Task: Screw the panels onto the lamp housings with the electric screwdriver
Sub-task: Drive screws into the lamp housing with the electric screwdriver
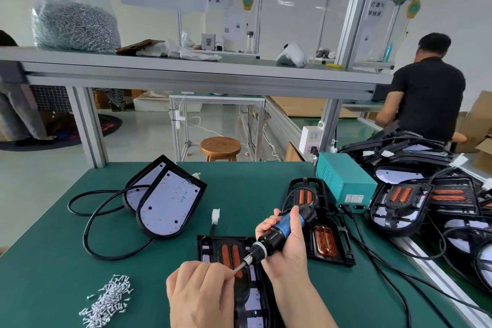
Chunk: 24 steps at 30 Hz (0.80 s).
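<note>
My right hand [283,245] grips the blue and black electric screwdriver [277,234], which is tilted with its bit pointing down to the left. My left hand [202,293] pinches a small screw [237,269] at the tip of the bit, above a black lamp housing [213,247] with orange strips that lies on the green table [53,261] in front of me. My left hand covers much of that housing. A second housing [327,242] lies just to the right, behind the screwdriver.
A heap of loose screws [109,303] lies at the front left. Two housings with white LED panels [167,205] and black cables sit at the left. A teal power box [343,178] and a stack of housings [426,194] fill the right. A person stands at the far right.
</note>
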Motion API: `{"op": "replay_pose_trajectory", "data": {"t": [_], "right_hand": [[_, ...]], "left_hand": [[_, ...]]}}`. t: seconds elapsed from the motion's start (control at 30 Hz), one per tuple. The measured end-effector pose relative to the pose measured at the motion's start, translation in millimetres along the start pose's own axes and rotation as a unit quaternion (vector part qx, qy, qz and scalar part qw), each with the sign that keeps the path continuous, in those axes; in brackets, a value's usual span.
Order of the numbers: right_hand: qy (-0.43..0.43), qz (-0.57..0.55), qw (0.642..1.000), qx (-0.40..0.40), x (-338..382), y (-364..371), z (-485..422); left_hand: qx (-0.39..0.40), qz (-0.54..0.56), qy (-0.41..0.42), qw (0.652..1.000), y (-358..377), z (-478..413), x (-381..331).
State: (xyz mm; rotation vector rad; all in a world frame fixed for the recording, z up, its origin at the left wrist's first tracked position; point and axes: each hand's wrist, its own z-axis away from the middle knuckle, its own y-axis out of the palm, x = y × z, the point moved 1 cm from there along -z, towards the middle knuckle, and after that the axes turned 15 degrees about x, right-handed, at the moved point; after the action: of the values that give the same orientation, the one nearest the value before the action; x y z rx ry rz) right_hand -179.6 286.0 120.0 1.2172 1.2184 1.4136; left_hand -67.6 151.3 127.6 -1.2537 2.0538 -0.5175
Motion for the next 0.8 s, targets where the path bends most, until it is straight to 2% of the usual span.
{"op": "replay_pose_trajectory", "data": {"t": [0.3, 0.57, 0.8], "right_hand": [[0.010, 0.038, 0.999, -0.005, -2.0, 2.4, 0.0], [0.016, 0.031, 0.999, -0.008, -1.6, 2.8, 1.5], [0.022, 0.038, 0.999, -0.014, -1.6, 4.4, 1.9]], "left_hand": [[-0.034, -0.045, 0.049, 0.997, -0.2, -0.6, -1.6], [-0.016, -0.055, 0.030, 0.998, 4.6, -2.6, -6.8], [0.010, -0.051, 0.048, 0.998, 5.5, -3.3, -7.6]]}}
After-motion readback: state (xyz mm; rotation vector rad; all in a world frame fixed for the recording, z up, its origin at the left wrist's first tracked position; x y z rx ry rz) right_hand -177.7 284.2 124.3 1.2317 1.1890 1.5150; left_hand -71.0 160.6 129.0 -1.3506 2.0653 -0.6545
